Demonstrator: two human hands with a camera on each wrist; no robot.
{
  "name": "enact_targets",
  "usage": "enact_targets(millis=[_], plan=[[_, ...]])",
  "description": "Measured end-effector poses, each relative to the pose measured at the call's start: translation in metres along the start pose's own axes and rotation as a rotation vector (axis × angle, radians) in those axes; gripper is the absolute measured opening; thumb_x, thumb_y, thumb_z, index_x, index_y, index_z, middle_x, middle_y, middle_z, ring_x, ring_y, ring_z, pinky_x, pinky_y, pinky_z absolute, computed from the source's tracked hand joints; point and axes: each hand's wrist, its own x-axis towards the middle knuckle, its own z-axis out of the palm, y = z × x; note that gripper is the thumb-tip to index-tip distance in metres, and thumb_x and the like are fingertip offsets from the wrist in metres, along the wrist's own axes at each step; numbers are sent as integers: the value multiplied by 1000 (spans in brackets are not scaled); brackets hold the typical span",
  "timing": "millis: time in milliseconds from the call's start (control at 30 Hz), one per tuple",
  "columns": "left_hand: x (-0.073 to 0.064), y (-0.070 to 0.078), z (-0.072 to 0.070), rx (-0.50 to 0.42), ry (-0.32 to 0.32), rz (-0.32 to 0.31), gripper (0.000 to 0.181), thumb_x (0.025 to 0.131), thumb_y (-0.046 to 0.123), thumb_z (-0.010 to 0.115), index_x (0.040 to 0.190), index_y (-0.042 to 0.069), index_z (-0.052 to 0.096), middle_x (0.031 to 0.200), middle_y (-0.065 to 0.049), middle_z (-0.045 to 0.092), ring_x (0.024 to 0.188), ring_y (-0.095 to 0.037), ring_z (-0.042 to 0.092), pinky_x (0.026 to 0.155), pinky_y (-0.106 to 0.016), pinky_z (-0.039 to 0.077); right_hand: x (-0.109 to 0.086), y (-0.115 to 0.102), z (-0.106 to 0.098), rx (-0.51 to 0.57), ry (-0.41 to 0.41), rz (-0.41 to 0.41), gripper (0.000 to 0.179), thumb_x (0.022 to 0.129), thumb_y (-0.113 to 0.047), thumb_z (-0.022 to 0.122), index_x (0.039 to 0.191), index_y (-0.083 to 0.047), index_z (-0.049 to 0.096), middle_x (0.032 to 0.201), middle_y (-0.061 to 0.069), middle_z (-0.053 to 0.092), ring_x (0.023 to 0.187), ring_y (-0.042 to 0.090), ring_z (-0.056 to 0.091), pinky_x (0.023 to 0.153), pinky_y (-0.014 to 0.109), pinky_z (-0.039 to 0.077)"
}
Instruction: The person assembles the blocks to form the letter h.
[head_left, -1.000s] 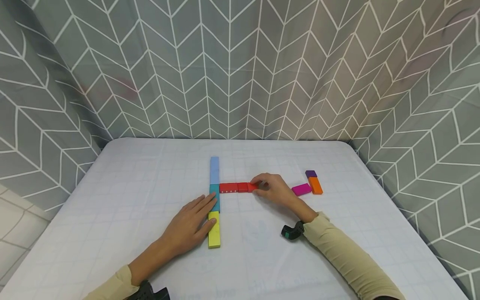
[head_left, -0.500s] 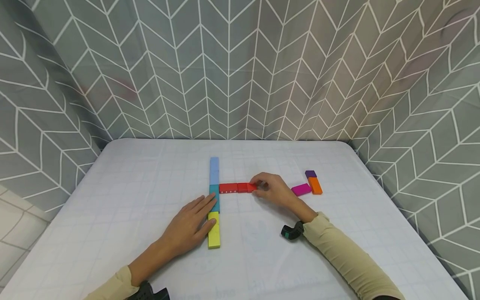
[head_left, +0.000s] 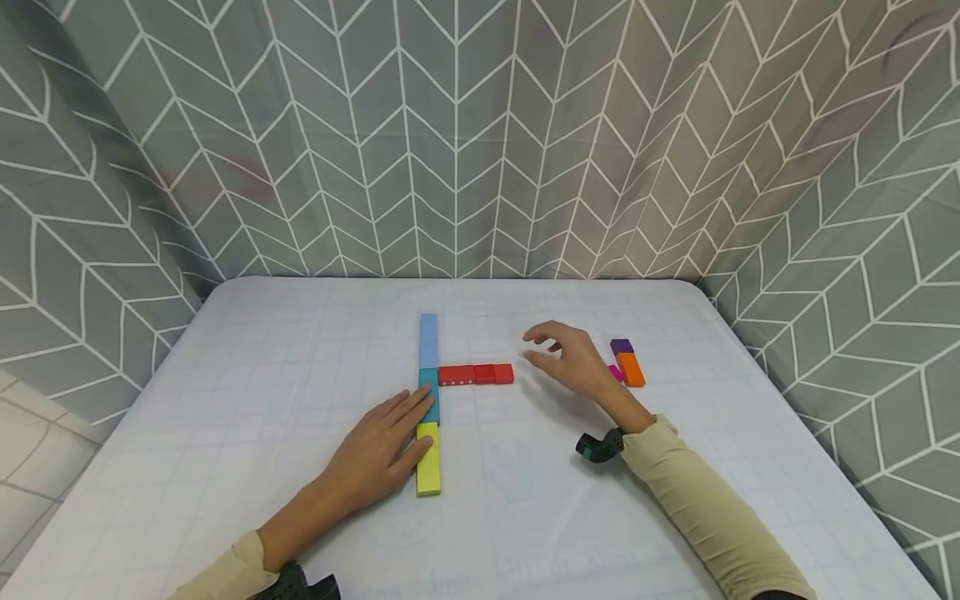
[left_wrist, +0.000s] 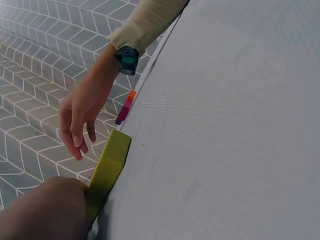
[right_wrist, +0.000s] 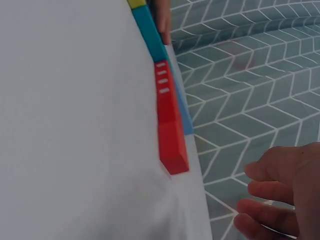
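A light blue block [head_left: 428, 340], a teal block [head_left: 428, 377] and a yellow block [head_left: 428, 479] form a straight line on the table. From the teal one, a row of red blocks [head_left: 476, 375] runs off to the right; white marks show on the side of one. My left hand [head_left: 378, 450] rests against the teal and yellow blocks, fingers extended. My right hand [head_left: 570, 358] hovers just beyond the red row's end, fingers loosely bent and apart, holding nothing. In the right wrist view that hand is clear of the red blocks [right_wrist: 171, 120].
Right of my right hand lie a magenta block [head_left: 616, 372], partly hidden by it, an orange block [head_left: 631, 370] and a purple block [head_left: 621, 345]. A white cloth covers the table [head_left: 300, 333]. A patterned grey curtain [head_left: 480, 150] stands behind and on both sides.
My right hand has let go of the end red block and moved up and to the right, now covering part of the magenta block. The left hand has stayed in place.
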Motion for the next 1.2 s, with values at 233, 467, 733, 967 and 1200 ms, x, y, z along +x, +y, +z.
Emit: enact_targets(millis=[233, 467, 733, 967, 1200], plan=[[0, 1, -1, -3, 8, 7, 64, 105, 40, 58, 158, 6, 44, 165, -5, 36, 149, -35, 36, 118, -54, 32, -2, 9, -17, -27, 87, -1, 24, 93, -6, 79, 116, -2, 74, 114, 11, 73, 104, 34, 66, 87, 53, 59], [1, 0, 0, 0, 10, 16, 64, 106, 42, 56, 159, 7, 44, 166, -5, 36, 149, -34, 36, 118, -54, 32, -10, 17, -27, -57, 108, 31, 26, 91, -4, 79, 116, 0, 73, 114, 14, 73, 105, 37, 66, 87, 54, 58], [1, -1, 1, 3, 12, 17, 64, 106, 41, 57, 158, 6, 44, 165, -5, 37, 149, -34, 36, 118, -54, 33, -11, 24, -43, -103, 135, 53, 27, 92, -3, 78, 118, 2, 72, 118, 17, 72, 108, 36, 65, 88, 54, 57], [0, -2, 0, 0, 14, 25, 63, 107, 41, 56, 158, 5, 44, 165, -7, 37, 149, -35, 36, 119, -54, 32, -15, 32, -57, -125, 139, 138, 29, 93, -1, 75, 121, 2, 70, 124, 21, 68, 114, 38, 60, 93, 56, 54], [0, -2, 0, 6, 11, 23, 64, 107, 40, 56, 158, 5, 44, 165, -7, 37, 149, -35, 35, 119, -53, 32, -21, 39, -69, -158, 108, 246, 31, 95, -5, 73, 125, 1, 69, 128, 26, 64, 115, 46, 60, 96, 59, 53]])
